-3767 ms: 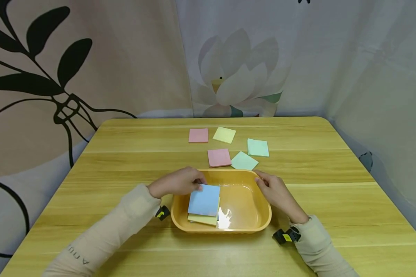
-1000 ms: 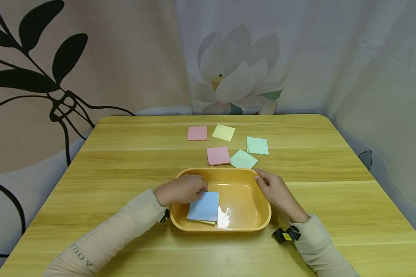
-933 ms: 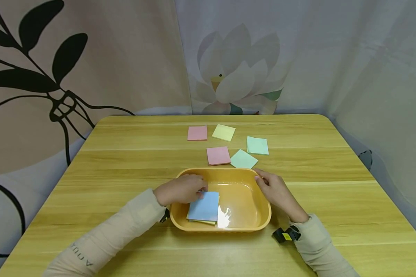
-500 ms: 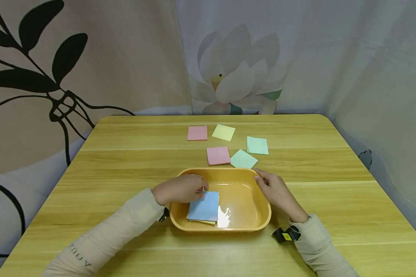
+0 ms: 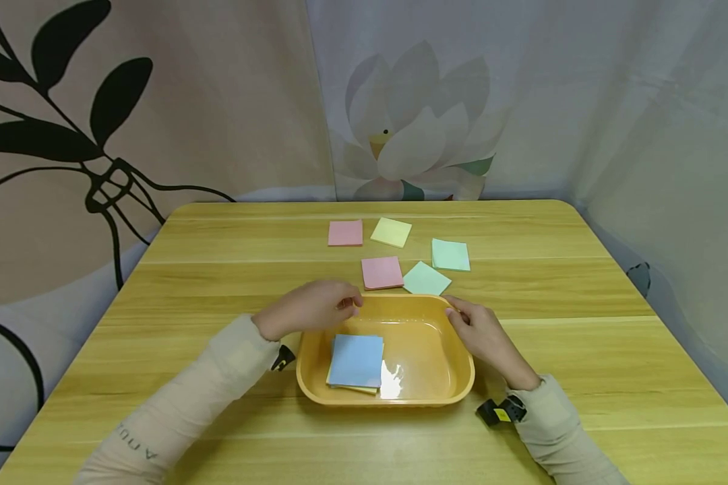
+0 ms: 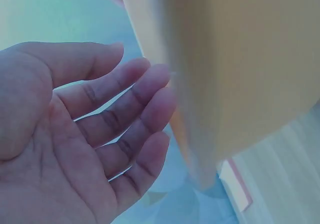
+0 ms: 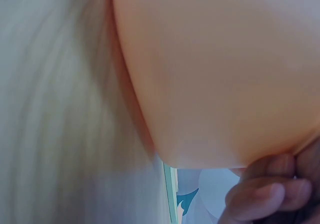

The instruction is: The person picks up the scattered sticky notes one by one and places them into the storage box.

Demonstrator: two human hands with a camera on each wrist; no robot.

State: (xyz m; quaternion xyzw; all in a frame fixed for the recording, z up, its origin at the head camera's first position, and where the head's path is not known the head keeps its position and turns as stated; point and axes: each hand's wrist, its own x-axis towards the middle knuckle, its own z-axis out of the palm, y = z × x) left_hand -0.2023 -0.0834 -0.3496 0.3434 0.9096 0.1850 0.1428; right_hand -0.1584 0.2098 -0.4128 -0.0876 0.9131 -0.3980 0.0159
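Observation:
A yellow plastic tray [image 5: 431, 360] stands on the table in the head view. Inside it, at the left, a blue sticky note pad [image 5: 356, 360] lies on top of a yellow pad [image 5: 364, 389], whose edge shows below. My left hand [image 5: 315, 306] hovers over the tray's far left rim, holding nothing. In the left wrist view its fingers [image 6: 127, 116] are loosely bent, thumb apart, beside the tray's outer wall [image 6: 255, 73]. My right hand [image 5: 484, 337] grips the tray's rim at the far right corner; the right wrist view shows its curled fingers [image 7: 270, 189] under the rim.
Beyond the tray lie two pink pads [image 5: 383, 273], a pale yellow pad [image 5: 391, 232] and two mint green pads [image 5: 451, 255]. The nearer green pad [image 5: 427, 278] sits close to the tray's far rim. The wooden table [image 5: 230, 242] ends before a printed curtain [image 5: 249, 101].
My left hand has let go of the blue sticky note pad and lifted up and away to the tray's far left rim. The blue pad stays in the tray. My right hand has not moved.

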